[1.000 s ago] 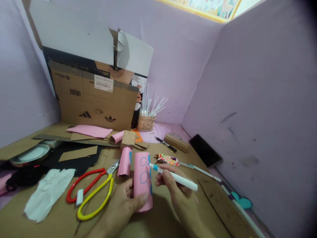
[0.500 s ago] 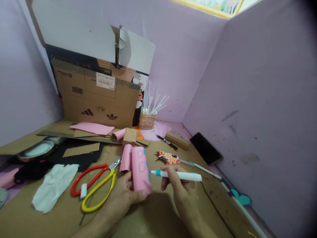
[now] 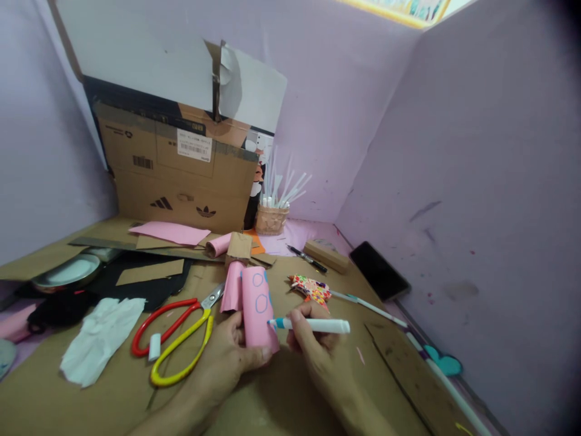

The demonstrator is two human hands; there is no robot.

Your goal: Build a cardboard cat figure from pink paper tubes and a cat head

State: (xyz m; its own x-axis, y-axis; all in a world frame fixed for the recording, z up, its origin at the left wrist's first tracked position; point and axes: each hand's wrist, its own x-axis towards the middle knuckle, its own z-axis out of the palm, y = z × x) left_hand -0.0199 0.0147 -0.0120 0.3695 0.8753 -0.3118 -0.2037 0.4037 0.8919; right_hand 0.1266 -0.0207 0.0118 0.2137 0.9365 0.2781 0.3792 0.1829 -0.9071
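Note:
My left hand (image 3: 231,354) is closed round the lower end of a pink paper tube (image 3: 255,324), its thumb across the front. Blue outlined circles run down the tube's face, with more blue along its right edge. Between the thumb and fingers of my right hand (image 3: 318,345) is a white marker (image 3: 324,326) with a blue tip, which meets the tube's right side. Just behind stands another pink tube (image 3: 233,287). Scissors (image 3: 200,324) with one red and one yellow handle lie left of my left hand, a white marker cap (image 3: 154,347) by the handles.
Crumpled white tissue (image 3: 97,339) lies at the left. A cardboard box (image 3: 181,188) rises at the back beside a small basket (image 3: 271,220) of white sticks. To the right are a black pen (image 3: 306,258), a patterned paper piece (image 3: 311,287) and a dark phone (image 3: 380,270) against the wall.
My right hand has moved left and slightly down with the marker, bringing its tip onto the pink tube's right side. My left hand keeps its hold, with the tube turned very slightly.

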